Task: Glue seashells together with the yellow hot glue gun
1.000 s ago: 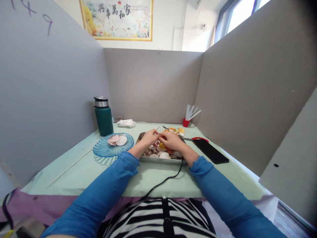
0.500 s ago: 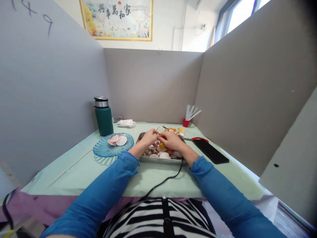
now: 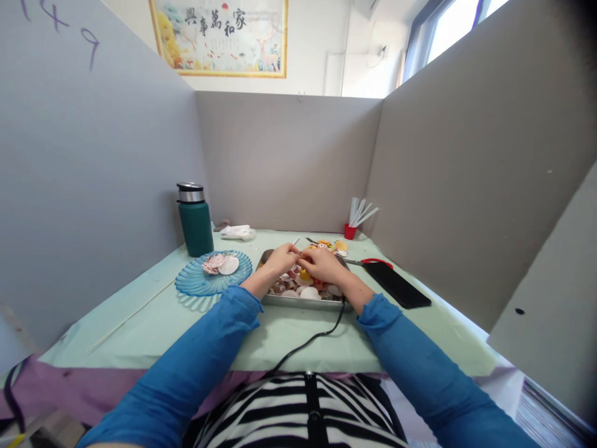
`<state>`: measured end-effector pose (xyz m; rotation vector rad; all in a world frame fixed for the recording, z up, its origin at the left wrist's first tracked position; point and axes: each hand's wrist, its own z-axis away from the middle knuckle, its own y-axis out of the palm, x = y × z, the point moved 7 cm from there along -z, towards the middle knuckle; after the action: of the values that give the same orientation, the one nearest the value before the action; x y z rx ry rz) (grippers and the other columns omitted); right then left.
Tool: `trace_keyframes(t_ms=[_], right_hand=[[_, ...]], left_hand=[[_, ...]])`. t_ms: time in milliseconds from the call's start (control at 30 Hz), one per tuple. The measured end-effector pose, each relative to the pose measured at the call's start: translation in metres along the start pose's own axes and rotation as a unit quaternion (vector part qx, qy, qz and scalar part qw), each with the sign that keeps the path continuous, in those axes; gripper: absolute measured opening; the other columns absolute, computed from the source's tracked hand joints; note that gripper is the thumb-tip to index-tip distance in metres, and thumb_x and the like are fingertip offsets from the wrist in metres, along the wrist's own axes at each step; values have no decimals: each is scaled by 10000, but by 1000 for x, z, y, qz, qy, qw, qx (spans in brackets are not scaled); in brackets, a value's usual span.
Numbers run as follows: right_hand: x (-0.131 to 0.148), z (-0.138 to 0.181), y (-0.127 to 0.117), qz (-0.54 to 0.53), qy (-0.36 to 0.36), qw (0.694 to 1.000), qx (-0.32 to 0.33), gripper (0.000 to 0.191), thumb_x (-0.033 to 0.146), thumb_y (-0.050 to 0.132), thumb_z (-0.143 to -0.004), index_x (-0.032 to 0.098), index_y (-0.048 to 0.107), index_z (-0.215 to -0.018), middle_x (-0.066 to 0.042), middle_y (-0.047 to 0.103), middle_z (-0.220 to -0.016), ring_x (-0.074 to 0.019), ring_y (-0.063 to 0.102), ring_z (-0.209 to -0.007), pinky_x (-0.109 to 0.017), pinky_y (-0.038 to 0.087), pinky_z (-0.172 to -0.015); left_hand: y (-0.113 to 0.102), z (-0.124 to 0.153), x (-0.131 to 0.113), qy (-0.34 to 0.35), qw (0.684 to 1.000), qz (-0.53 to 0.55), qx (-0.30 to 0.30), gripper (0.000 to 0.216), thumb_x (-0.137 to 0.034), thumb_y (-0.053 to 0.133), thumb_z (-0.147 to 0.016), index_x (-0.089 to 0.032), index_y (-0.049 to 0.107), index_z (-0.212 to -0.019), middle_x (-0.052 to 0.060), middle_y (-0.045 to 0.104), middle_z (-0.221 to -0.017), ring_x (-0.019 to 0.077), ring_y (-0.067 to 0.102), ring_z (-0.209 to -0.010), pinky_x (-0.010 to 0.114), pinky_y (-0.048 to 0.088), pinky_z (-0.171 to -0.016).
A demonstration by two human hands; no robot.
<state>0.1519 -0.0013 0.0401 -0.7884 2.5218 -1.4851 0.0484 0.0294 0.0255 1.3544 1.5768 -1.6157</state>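
Observation:
Both my hands meet over a metal tray (image 3: 298,301) filled with several seashells (image 3: 308,291) in white, orange and yellow. My left hand (image 3: 281,259) is closed in a pinch around a thin white stick (image 3: 295,241) that pokes up past the fingers. My right hand (image 3: 324,264) is curled shut against it, fingertips touching the left hand's; what it grips is hidden. A blue glass plate (image 3: 196,283) with a few pink and white shells (image 3: 221,264) lies to the left of the tray.
A green flask (image 3: 195,219) stands at the back left beside a crumpled white tissue (image 3: 238,232). A red cup of white sticks (image 3: 351,230) sits at the back right. Red-handled scissors (image 3: 368,262) and a black phone (image 3: 396,284) lie right of the tray. Grey partitions wall the table.

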Motion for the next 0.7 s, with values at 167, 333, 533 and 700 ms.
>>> trace_keyframes(t_ms=[167, 333, 533, 700], right_hand=[[0, 0, 0, -6, 0, 1000, 5, 246, 334, 484, -863, 183, 663, -785, -11, 626, -667, -126, 504, -631, -231, 269, -560], [2, 1, -2, -4, 3, 1000, 7, 263, 344, 480, -867, 178, 663, -778, -19, 633, -677, -128, 504, -634, -232, 274, -566], [2, 1, -1, -8, 3, 1000, 10, 263, 334, 475, -868, 174, 663, -776, -19, 628, -668, -127, 504, -633, -234, 277, -571], [3, 0, -2, -7, 6, 1000, 5, 259, 330, 482, -862, 173, 659, -757, -19, 632, -667, -125, 503, -628, -233, 273, -564]], left_hand=[[-1, -2, 2, -1, 1000, -11, -3, 64, -136, 524, -738, -149, 527, -801, 30, 559, -773, 115, 569, -599, 206, 505, -451], [0, -1, 0, -1, 1000, -13, -1, 65, -142, 522, -744, -149, 531, -809, 33, 565, -788, 114, 570, -597, 211, 505, -449], [0, 0, -1, 4, 1000, -16, -3, 65, -133, 519, -743, -143, 536, -805, 37, 567, -780, 112, 562, -618, 190, 499, -455], [0, -2, 3, 8, 1000, -16, -6, 127, -134, 518, -735, -147, 548, -858, 51, 572, -829, 123, 570, -651, 181, 493, -438]])
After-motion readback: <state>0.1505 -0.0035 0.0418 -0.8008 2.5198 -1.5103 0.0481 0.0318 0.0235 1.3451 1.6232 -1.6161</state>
